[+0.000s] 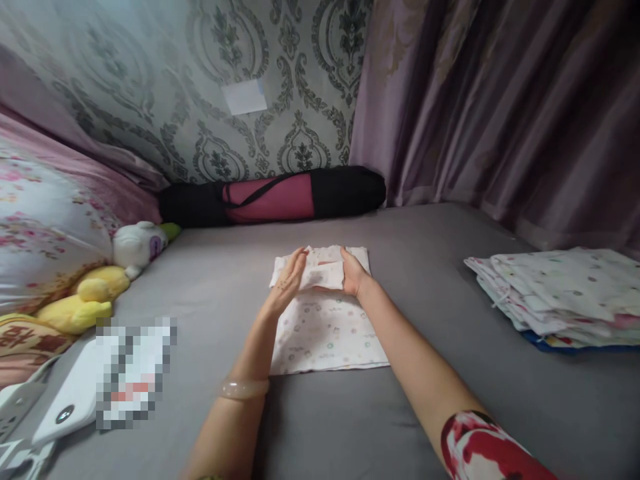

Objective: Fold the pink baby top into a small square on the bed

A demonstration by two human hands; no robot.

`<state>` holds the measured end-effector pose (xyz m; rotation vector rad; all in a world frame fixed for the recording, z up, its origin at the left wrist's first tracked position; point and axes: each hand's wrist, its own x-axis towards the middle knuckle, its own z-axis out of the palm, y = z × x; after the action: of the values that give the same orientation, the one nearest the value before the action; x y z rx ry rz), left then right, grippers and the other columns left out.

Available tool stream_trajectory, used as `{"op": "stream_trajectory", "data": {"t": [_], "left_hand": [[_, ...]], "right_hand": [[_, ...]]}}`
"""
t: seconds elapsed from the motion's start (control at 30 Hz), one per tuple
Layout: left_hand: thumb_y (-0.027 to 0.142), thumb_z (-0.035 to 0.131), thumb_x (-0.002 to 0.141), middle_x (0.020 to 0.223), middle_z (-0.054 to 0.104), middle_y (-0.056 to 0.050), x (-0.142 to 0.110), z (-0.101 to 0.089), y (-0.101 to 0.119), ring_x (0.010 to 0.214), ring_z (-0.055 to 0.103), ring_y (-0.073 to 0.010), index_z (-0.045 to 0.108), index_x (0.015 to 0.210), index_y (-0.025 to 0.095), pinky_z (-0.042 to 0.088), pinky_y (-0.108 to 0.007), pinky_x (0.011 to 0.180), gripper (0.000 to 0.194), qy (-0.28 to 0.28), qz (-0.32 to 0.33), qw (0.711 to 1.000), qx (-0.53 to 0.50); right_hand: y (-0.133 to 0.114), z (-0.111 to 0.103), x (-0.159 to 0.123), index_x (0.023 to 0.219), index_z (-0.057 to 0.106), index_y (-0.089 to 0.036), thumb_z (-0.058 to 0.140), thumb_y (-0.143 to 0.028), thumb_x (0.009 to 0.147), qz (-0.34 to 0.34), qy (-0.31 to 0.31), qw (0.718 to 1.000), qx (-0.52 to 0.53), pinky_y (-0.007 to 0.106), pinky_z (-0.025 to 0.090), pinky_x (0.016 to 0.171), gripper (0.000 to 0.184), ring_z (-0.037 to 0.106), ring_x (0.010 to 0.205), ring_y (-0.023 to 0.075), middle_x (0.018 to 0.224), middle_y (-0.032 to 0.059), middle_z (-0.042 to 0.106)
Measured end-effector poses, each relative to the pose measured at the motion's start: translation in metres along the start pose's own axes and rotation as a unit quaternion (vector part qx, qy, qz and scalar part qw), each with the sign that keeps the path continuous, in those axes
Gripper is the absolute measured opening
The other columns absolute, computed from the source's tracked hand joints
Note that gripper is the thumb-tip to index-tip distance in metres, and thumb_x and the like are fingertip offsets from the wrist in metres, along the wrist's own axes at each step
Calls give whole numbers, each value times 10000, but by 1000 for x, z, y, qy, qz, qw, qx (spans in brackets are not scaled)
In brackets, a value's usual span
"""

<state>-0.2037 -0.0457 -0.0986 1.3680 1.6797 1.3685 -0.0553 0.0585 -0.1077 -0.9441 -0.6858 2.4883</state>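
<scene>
White printed cloth (pixel 327 333) on grey sheet (pixel 210 287), folded part raised between hands. Right hand (pixel 354 273) pinches its right end. Left hand (pixel 291 270) at left end, fingers straight; can't tell if gripping. Cloth stack (pixel 570 287) far right.

We can't read any txt for certain. On the cream band (pixel 36 339) at far L we see dark-red chars, approx. Chinese-style, too unclear to ID. The white device (pixel 79 385) has a round dark logo, illegible; the white cloth's (pixel 325 337) tiny print, ditto.
</scene>
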Motion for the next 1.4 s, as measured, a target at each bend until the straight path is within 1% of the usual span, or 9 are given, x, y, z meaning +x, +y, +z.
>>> {"op": "stream_trajectory", "data": {"t": [0.07,0.17,0.27,0.43,0.57,0.67,0.97,1.2,1.4], "left_hand": [[384,428,955,1290,635,-119,6,-12,-12,1276,531,-207,542,1254,189,334,-404,1139,375,100,-7,995,22],[248,427,914,1142,688,-108,15,-33,-36,1163,600,-205,563,1160,176,372,-422,1102,290,206,-12,978,33],[190,433,872,1099,690,-100,19,-44,-58,1132,614,-207,574,1119,181,392,-422,1086,284,229,-33,972,51],[202,484,848,1314,610,-131,16,-35,-72,1264,544,-243,521,1290,189,373,-424,1114,444,151,-31,981,118],[225,466,874,1478,476,-156,12,-24,-73,1401,399,-292,427,1424,170,272,-495,1169,555,48,-55,970,233],[216,402,900,1517,423,-158,9,-21,-73,1460,283,-304,417,1445,162,182,-553,1184,548,12,-79,949,306],[240,334,947,1537,395,-147,6,-21,-71,1468,264,-294,421,1440,164,162,-551,1185,506,-6,-87,928,361],[282,336,967,1547,380,-143,4,-19,-66,1463,286,-268,435,1428,195,183,-561,1181,480,27,-30,932,361],[322,312,988,1576,325,-133,1,-12,-61,1491,207,-246,400,1459,192,119,-539,1200,496,-51,5,916,399]], "right_hand": [[-2,-4,-1,1073,536,-172,326,-579,967,5,6,1000,-7,561,563,788,470,700,883,266,956,117,696],[-3,-5,-1,1050,574,-156,526,-212,869,-21,11,998,-64,474,577,816,195,705,849,228,917,86,714],[-6,-1,-1,1099,624,-146,512,-30,698,-110,47,981,-154,369,576,815,432,705,834,203,905,71,730],[-19,-8,1,1215,644,-177,522,-79,667,-272,79,907,-313,303,561,810,570,696,875,189,959,43,745],[-23,-30,12,1161,683,-128,497,-90,674,-261,242,839,-411,294,556,801,523,695,911,216,986,84,742],[-21,-43,22,1176,677,-108,506,-97,687,-257,299,795,-461,297,543,825,519,691,948,231,1020,107,736],[-31,-54,18,1366,537,-145,467,-118,829,-280,309,690,-592,314,463,984,542,629,1112,212,1195,107,687],[-12,-32,5,1427,445,-77,329,-140,928,-304,327,528,-722,391,298,1126,515,392,1372,270,1469,180,459],[18,-17,16,1519,297,-57,252,-372,1013,-268,272,493,-782,483,33,1199,598,114,1494,282,1605,149,231]]}}
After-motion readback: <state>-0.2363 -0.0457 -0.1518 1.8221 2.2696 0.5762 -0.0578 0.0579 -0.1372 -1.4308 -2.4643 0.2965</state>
